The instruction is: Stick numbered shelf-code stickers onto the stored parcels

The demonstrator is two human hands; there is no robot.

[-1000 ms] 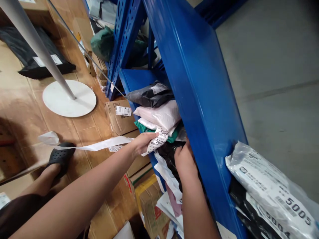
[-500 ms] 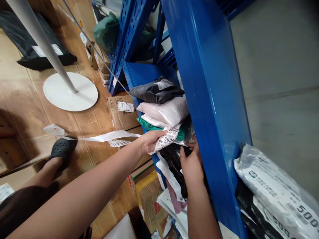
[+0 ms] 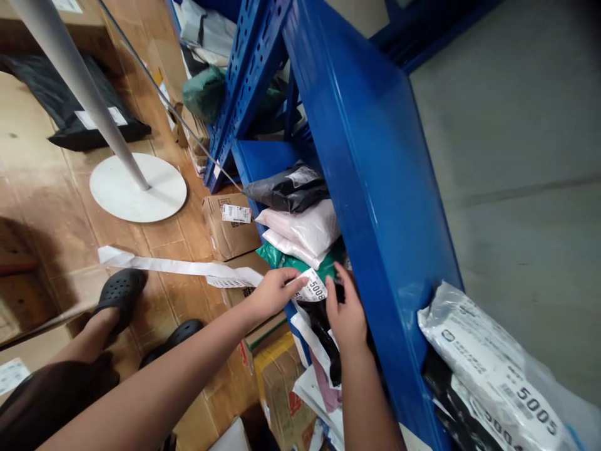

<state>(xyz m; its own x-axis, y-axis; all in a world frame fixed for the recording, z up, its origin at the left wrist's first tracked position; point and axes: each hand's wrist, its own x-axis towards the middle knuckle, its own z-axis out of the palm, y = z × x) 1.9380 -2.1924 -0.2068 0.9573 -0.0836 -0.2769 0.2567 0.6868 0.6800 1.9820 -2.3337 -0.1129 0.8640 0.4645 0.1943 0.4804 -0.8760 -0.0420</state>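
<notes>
My left hand (image 3: 271, 293) pinches a white label (image 3: 312, 287) printed 5008, with a long white paper strip (image 3: 178, 267) trailing back to the left over the floor. My right hand (image 3: 346, 314) reaches into the blue shelf (image 3: 375, 188) just right of that label, fingers stretched over a black plastic parcel (image 3: 323, 329). Above both hands lie stacked parcels: a green one (image 3: 282, 257), a white one (image 3: 305, 228) and a dark grey one (image 3: 286, 188).
Cardboard boxes (image 3: 228, 225) stand on the floor below the shelf. A white pole on a round base (image 3: 138, 188) stands at left, with a black bag (image 3: 94, 119) behind it. My feet wear black clogs (image 3: 117, 294). A clear bag labelled 5005 (image 3: 493, 369) lies at lower right.
Both hands moved slightly down and left along the shelf. The 5008 label now shows less of its face. My right hand's fingers have opened over the black parcel. A second clog came into view.
</notes>
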